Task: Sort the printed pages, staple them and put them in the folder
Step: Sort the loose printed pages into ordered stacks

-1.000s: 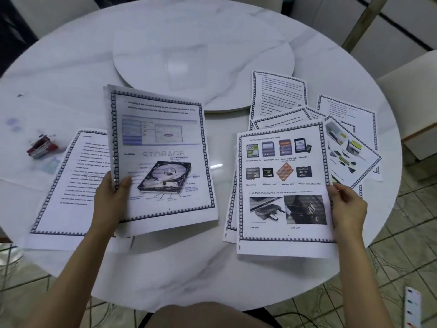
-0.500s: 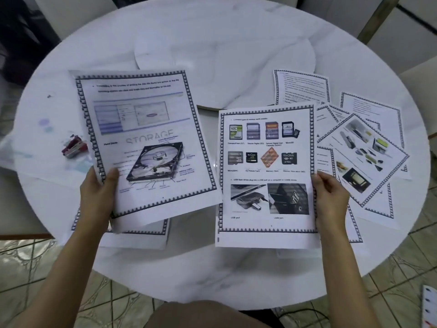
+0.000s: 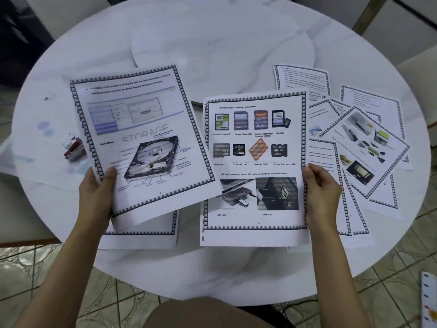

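The left hand (image 3: 95, 197) pinches the hard-disk page (image 3: 142, 138) by its left edge while the right hand (image 3: 320, 192) pinches the memory-card page (image 3: 255, 162), both held above the table (image 3: 212, 275) (more pages (image 3: 369, 143) fanned at right, stapler (image 3: 75, 150) at left).

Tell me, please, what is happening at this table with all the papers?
A person is sorting printed pages at a round white table. The left hand grips the hard-disk page by its lower left edge; the right hand holds the memory-card page by its right edge, the first overlapping the second. More bordered pages lie fanned out on the right, another page lies under the hard-disk page, and a small red stapler sits untouched at the left.
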The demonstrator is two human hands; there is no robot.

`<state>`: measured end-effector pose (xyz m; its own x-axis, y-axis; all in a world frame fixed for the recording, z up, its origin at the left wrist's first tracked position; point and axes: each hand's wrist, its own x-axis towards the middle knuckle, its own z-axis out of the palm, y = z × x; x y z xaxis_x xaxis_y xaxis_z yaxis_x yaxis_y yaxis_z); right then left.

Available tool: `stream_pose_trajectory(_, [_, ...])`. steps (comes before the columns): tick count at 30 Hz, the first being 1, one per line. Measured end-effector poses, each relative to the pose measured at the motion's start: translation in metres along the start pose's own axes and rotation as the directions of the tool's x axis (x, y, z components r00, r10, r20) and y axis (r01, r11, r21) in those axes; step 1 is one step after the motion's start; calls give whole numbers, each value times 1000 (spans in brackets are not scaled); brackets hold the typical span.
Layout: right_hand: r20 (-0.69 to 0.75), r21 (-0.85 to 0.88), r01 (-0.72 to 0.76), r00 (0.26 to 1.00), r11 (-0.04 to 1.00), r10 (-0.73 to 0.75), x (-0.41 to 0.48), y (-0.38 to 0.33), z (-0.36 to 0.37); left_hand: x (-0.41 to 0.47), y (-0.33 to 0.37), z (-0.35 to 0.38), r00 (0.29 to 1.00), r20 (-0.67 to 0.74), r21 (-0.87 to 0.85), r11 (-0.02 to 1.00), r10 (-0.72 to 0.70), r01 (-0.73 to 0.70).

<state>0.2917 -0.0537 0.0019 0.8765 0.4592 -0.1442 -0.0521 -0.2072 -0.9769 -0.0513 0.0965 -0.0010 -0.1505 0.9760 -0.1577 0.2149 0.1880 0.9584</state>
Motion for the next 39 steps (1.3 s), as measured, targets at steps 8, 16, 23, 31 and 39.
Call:
stream_pose_trajectory(8, [0, -132, 27, 1000, 991, -27, -9, 17, 14, -2, 5, 5, 1000, 10, -54, 998, -19, 20])
stream_pose_trajectory(16, [92, -305, 9, 996, 952, 19, -30, 47, 53, -5, 4, 10, 999, 29, -54, 998, -29, 31])
stream_pose_trajectory(23, [182, -395, 145, 980, 907, -78, -31, 47, 49, -9, 4, 14, 998, 55, -46, 999, -27, 29])
stream_pose_trajectory(31, [-89, -613, 67, 984, 787, -153, 27, 46, -34, -12, 6, 24, 997, 67, -41, 999, -22, 24])
stream_pose_trajectory(39, [-244, -758, -198, 970, 621, 11, 52, 58, -73, -19, 1, 34, 995, 99, -20, 1000, -20, 22])
